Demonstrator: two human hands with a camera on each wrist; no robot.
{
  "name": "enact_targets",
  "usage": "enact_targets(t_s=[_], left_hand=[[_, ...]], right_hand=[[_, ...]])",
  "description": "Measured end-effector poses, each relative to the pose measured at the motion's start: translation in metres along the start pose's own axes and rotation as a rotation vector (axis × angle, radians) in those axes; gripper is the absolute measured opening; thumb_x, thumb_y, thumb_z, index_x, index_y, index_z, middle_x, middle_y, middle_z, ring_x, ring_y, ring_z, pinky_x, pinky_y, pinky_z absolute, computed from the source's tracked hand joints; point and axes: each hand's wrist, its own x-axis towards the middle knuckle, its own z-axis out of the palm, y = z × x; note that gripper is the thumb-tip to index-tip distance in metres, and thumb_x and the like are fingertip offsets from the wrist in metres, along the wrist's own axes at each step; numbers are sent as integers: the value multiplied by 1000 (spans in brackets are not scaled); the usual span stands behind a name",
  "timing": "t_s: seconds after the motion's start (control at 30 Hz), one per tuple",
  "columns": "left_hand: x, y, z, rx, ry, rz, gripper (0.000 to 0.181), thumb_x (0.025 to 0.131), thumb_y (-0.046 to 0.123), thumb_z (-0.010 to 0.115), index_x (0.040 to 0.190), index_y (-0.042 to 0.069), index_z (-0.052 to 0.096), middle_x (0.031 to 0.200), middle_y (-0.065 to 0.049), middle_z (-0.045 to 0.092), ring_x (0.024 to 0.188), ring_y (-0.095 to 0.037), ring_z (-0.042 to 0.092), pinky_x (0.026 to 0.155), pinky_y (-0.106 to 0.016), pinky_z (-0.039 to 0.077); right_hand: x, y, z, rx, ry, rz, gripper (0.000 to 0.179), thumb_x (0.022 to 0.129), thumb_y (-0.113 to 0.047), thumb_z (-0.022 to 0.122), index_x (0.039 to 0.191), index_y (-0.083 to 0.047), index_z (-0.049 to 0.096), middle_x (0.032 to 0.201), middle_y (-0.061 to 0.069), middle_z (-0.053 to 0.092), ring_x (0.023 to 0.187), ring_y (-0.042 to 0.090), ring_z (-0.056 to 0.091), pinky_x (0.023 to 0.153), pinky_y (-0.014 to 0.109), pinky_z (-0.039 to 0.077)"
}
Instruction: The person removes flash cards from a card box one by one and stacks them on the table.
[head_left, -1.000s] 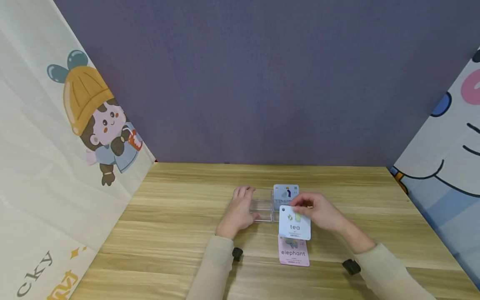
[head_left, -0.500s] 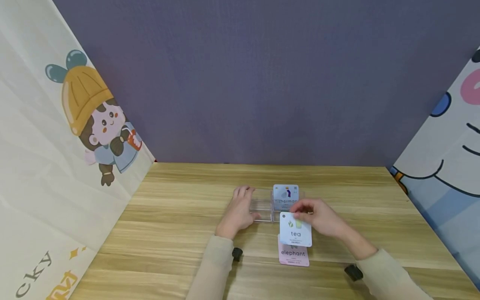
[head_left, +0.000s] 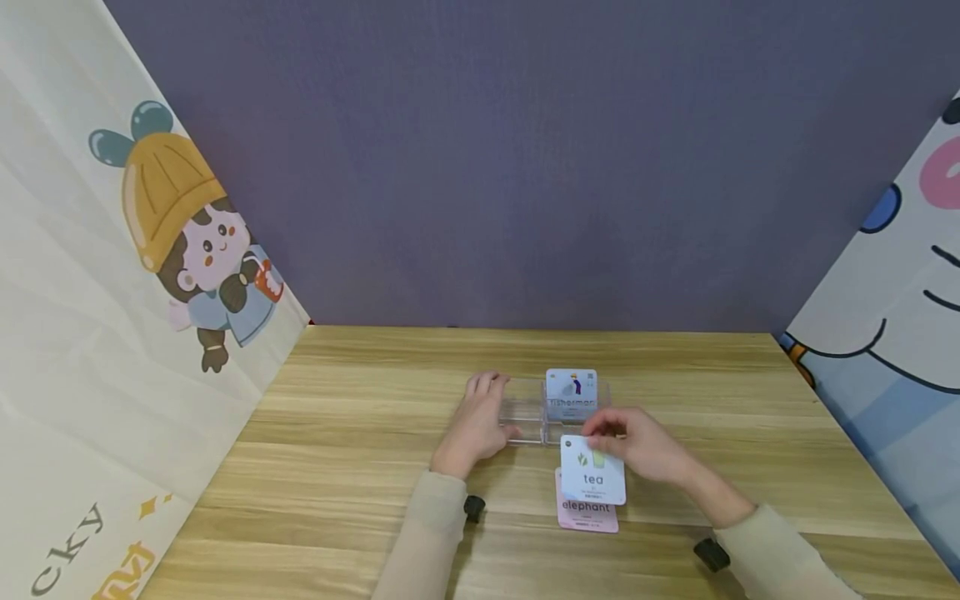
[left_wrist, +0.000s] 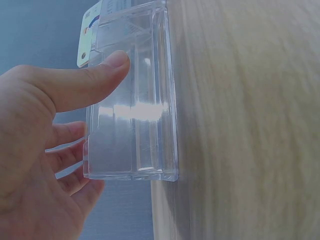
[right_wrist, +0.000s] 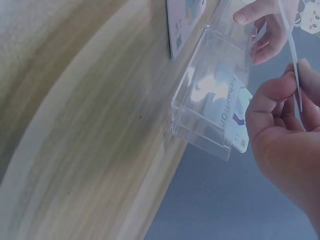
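Observation:
My left hand (head_left: 477, 421) grips the left end of a clear plastic card holder (left_wrist: 132, 145), thumb on the front and fingers behind. A fisherman card (head_left: 572, 390) stands upright in the holder's right compartment. In front of the holder, my right hand (head_left: 645, 446) pinches the upper right corner of a white tea card (head_left: 592, 479) between thumb and fingers. The right wrist view shows that tea card (right_wrist: 295, 55) edge-on. Beneath it in the head view, a pink elephant card (head_left: 588, 518) lies on the table, its upper part covered.
The wooden table (head_left: 360, 433) spreads around the holder and cards. A grey-blue panel (head_left: 480, 167) rises along its back edge. Printed cloths flank it, with a cartoon figure (head_left: 202, 233) on the left one.
My right hand has drawn the tea card down towards me, over more of the elephant card and off the fisherman card's lower part. The left hand and holder stay put.

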Motion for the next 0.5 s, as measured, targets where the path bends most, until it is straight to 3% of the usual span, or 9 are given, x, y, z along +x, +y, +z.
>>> enact_targets(t_s=[0.5], left_hand=[[1,-1,0,-5,11,18,86,83,28,86,152,3,41,154,-13,39,145,-31,29,121,-42,30]], right_hand=[[-2,4,5,21,-29,19,8,94,-10,70,102,-10,71,92,3,65,85,18,60,74,26,54]])
